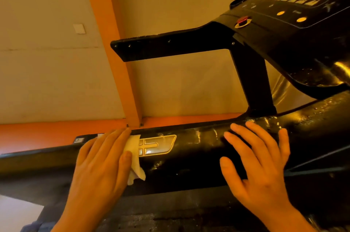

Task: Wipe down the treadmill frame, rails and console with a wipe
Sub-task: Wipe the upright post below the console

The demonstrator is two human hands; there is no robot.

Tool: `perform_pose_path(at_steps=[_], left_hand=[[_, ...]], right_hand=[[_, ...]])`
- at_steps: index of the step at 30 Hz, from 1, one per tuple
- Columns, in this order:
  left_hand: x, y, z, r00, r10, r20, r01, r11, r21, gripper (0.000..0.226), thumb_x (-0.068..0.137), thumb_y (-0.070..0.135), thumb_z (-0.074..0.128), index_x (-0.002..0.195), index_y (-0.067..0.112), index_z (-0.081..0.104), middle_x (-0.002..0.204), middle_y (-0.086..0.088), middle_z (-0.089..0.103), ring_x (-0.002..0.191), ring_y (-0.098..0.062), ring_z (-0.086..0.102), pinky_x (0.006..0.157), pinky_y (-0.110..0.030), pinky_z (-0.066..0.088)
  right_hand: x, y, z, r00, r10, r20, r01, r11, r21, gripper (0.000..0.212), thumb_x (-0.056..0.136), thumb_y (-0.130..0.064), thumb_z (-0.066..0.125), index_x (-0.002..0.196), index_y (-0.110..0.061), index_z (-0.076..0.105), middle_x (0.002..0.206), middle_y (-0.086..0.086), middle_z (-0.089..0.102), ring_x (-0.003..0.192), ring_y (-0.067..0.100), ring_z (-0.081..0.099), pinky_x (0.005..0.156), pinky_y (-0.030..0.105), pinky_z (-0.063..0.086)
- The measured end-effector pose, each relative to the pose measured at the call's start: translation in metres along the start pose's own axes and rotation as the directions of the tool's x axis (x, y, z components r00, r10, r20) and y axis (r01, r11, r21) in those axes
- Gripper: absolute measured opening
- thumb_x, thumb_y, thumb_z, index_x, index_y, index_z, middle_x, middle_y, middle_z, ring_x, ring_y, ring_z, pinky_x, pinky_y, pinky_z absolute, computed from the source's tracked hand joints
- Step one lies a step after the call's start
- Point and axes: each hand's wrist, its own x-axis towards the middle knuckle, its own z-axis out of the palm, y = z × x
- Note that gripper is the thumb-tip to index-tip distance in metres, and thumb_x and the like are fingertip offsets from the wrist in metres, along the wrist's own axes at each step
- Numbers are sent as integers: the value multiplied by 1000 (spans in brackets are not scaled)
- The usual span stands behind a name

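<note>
At 8 o'clock the left hand (102, 159) presses a crumpled white wipe (134, 158), fingers straight, onto the glossy black treadmill frame (189, 165), against its silver-edged badge (158, 144). At 4 o'clock the right hand (259, 163) rests on the frame, fingers straight and spread. At 1 o'clock, on the black console (284, 27), the round cup holder (239, 1) is too dark inside to read.

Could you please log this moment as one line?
left hand: presses wipe on side rail | right hand: flat on side rail | console: untouched
</note>
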Motion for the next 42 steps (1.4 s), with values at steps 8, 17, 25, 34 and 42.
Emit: perform_pose_path(at_steps=[8,17,25,34,42], left_hand=[[2,17,9,994,-95,-59,99,992,76,62,109,42,16,123,7,65,114,-14,69,110,-26,50,98,-45,31],[5,38,13,981,-179,-73,180,984,9,57,110,44,14,125,16,62,115,-6,67,113,-22,53,107,-42,26],[5,14,-3,989,-140,47,131,979,159,53,110,40,16,125,21,63,110,-2,70,109,-21,58,107,-44,23],[-7,28,7,993,-96,64,81,976,202,56,108,45,19,149,22,47,145,-6,56,136,-25,44,103,-53,27],[5,57,16,996,-57,69,49,992,114,54,109,42,19,147,20,50,143,-4,58,137,-20,42,112,-39,17]], right_hand=[[3,67,-12,997,-5,-80,-10,983,-184,40,101,-34,47,119,-9,74,130,8,68,129,28,56,114,56,27],[0,71,-2,984,-42,-173,12,986,-168,38,102,-34,48,118,-12,75,125,7,71,125,28,59,109,56,33],[2,71,0,979,-21,-205,-9,989,-146,37,101,-33,49,114,-12,76,124,7,71,124,27,59,114,50,29],[4,68,1,971,-14,-238,-23,988,-153,35,99,-31,50,112,-14,77,123,4,71,122,27,62,112,52,32],[4,67,1,970,-11,-242,-28,987,-160,35,98,-30,49,111,-14,78,122,4,72,121,26,62,112,53,32]])
